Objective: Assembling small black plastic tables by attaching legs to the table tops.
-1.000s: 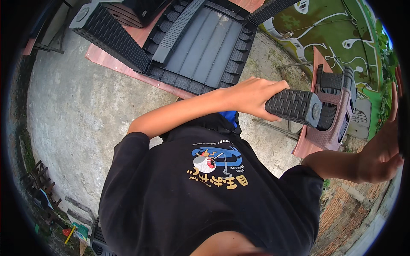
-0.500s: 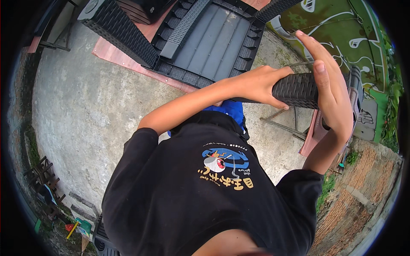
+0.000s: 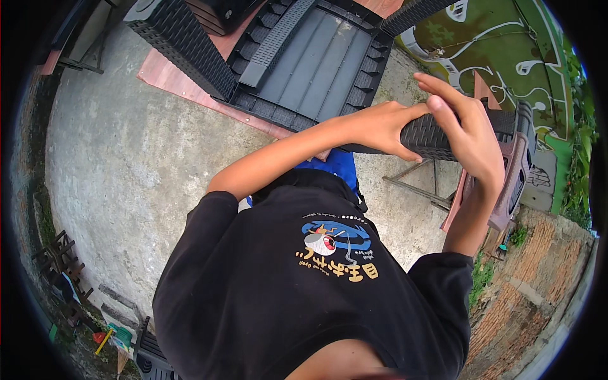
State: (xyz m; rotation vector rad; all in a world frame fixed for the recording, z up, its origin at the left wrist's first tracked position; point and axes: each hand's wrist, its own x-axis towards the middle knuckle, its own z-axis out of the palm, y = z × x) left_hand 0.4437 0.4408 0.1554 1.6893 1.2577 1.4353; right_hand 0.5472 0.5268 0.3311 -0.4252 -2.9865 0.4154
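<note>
Item: dark woven-pattern plastic bar [image 3: 437, 136], lying level in front of your chest, above the reddish-brown plastic chair [image 3: 513, 183] at your right.
Change, right hand: 1 second back your right hand [image 3: 468, 136] hung out at the far right, away from the bar; half a second back it had arrived at the bar's end; now it lies over the bar's right part.
Change, left hand: your left hand [image 3: 380, 126] has stayed on the bar through all 3 pictures, though the bar now sits nearer the middle of the view.
Meaning: as a judgement, the bar has passed from a 1-hand hold to a 2-hand hold, which gives you steadier control of it.
Left hand, state: closed around the bar's left part, thumb below, fingers over the top; it holds the bar.
Right hand, state: fairly open, palm toward the bar, 2 fingers [image 3: 443, 92] stretched up and left clear of it; the palm hides the contact, so you cannot tell whether it grips or only rests.
Surroundings: large dark panel frame [image 3: 316, 63] of the same woven pattern lies on the concrete floor [image 3: 126, 164] ahead of you, on a reddish board [image 3: 183, 85]; brick edging [image 3: 538, 297] at the right; green painted wall [image 3: 506, 44] beyond.
</note>
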